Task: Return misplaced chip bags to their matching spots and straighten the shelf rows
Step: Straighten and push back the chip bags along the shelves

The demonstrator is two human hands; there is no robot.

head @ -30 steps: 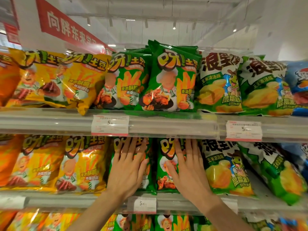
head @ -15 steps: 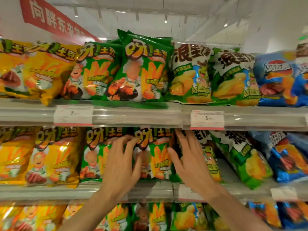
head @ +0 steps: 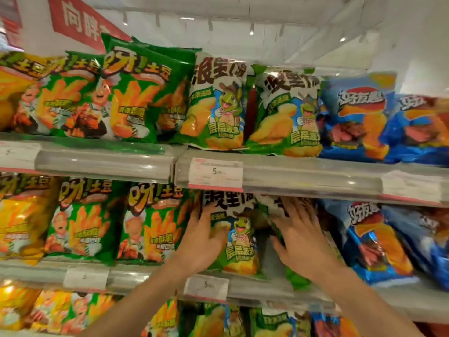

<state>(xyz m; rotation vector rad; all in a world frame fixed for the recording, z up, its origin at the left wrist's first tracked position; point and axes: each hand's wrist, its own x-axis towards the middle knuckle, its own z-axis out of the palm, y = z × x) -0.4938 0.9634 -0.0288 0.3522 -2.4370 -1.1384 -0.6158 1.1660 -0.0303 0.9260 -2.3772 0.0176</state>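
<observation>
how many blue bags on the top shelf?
2: one right of the frog bags, another beside it, cut by the right edge. More may sit behind or out of frame.

Red banner (head: 77, 25) with white characters, white price tags (head: 215, 175), ceiling lights (head: 252, 32)

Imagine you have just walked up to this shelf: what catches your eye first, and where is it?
Two bare hands on the middle shelf: the left hand and the right hand lie flat on green chip bags with a cartoon frog. Around them run bright rows: green and yellow bags to the left, blue bags to the right, white price tags on the rails.
</observation>
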